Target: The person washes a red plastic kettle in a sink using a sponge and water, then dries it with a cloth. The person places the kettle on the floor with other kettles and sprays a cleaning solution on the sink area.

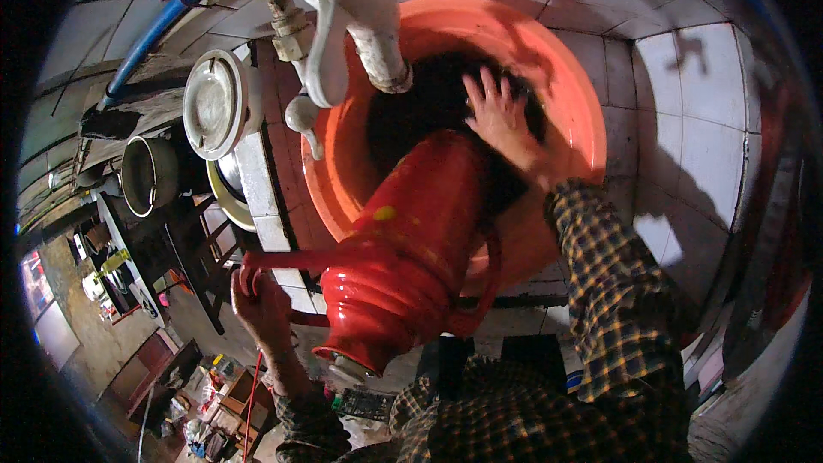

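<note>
A red plastic thermos flask (411,257) lies tilted across the near side of a large orange plastic basin (582,116). Its base end reaches over the basin's dark inside, and its mouth (350,366) points back towards my body. My left hand (260,305) is wrapped around the flask's left handle (289,260). A second handle (492,276) stands out on the right side. Beyond the flask's base, my right hand (498,112) is spread over the basin's dark interior with nothing in it. Shadow hides whether it touches the contents.
Over the basin's left rim hangs a white tap (379,45) with a red-marked lever. A blue pipe (173,13) runs along the tiled wall. A white lidded container (215,106) and a metal pot (148,177) stand at left. Boxes and clutter (222,411) fill the lower left.
</note>
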{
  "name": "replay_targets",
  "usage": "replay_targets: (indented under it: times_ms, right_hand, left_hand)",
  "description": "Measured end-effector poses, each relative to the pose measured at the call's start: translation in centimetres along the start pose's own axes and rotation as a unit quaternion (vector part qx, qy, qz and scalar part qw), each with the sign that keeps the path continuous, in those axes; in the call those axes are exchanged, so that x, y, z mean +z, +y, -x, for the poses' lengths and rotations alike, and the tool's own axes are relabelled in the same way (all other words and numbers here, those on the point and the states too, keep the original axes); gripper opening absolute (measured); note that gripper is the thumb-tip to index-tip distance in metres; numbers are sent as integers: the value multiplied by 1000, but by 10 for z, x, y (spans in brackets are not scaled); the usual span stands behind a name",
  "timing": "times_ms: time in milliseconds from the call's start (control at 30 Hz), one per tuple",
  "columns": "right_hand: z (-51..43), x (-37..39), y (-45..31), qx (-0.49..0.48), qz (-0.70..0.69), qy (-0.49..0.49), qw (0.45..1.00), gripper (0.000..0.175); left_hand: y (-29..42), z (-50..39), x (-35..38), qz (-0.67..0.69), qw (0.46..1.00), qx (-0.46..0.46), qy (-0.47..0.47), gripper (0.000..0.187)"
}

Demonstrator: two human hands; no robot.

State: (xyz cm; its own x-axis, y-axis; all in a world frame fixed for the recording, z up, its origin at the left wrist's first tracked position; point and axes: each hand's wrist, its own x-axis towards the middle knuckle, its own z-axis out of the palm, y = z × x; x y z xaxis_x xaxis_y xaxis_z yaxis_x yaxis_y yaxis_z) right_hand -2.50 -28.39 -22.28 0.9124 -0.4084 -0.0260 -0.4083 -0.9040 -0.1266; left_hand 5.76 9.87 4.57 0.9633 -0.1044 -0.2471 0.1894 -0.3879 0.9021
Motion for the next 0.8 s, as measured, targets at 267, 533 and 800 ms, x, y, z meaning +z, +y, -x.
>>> replay_targets:
  times_ms: [267, 533, 800]
  right_hand:
    - [5, -91, -16, 46, -455, -200, 866, 43]
    - [3, -125, -54, -112, -346, -96, 927, 41]
    - [-19, -116, -52, -231, -421, -255, 839, 44]
  left_hand:
    - [14, 20, -21, -185, 980, 31, 66, 20]
    - [45, 47, 2, -276, 931, 238, 13, 17]
    - [78, 50, 5, -283, 896, 331, -83, 26]
